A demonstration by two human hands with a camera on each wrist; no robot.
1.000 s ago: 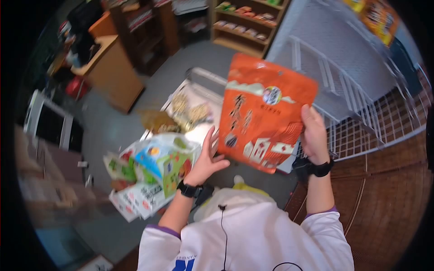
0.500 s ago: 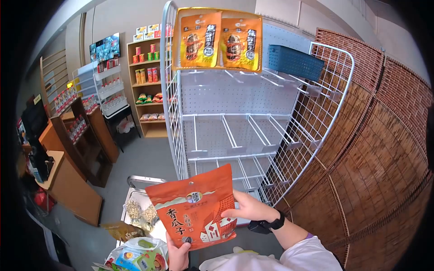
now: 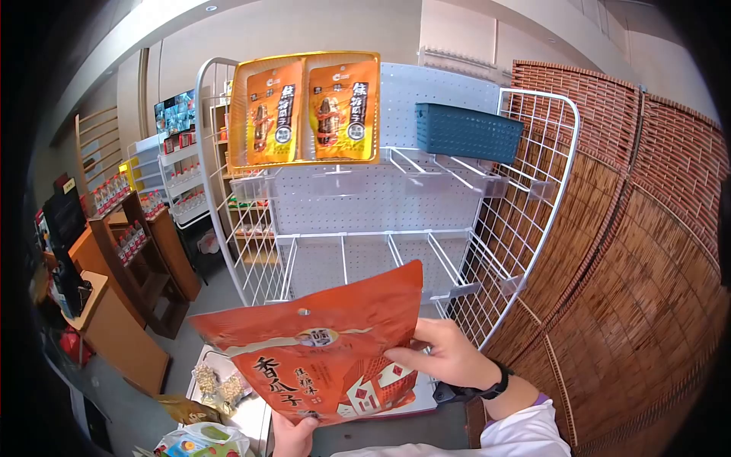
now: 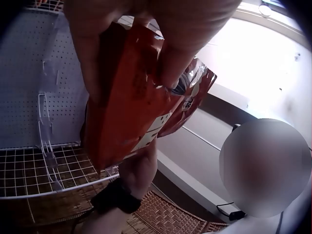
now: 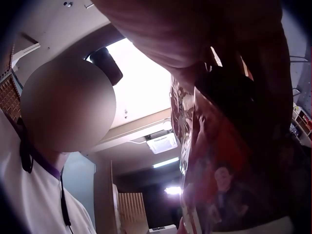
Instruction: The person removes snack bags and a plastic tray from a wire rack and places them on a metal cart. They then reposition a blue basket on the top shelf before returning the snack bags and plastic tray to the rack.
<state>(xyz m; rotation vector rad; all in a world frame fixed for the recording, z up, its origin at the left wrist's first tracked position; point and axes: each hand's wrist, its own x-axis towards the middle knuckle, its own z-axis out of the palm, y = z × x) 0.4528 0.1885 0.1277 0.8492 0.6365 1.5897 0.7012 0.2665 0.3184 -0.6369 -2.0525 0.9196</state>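
Note:
An orange-red snack bag [image 3: 320, 343] with printed lettering is held between both hands in front of the wire rack. The right hand [image 3: 445, 354] grips its right edge, thumb on the front face. At the lower left corner, the left hand [image 3: 292, 436] pinches the bag with the thumb in front. In the left wrist view, the left hand's [image 4: 151, 29] fingers and thumb close round the bag [image 4: 131, 97]. The right wrist view shows the right hand [image 5: 209, 39] dark against the bag [image 5: 219, 156].
A white rack [image 3: 365, 234] with hooks carries a yellow tray [image 3: 303, 156] of two orange packets and a blue basket [image 3: 468, 135]. Woven screens [image 3: 609, 266] stand at right. Lower left are a cart with nut bags [image 3: 221, 385] and a plastic bag [image 3: 202, 442]; wooden counters [image 3: 126, 327] stand beyond.
The head view has risen from the cart and floor to the rack. The left hand, free of the bag a second ago, now pinches its lower corner. The bag's top tilts away.

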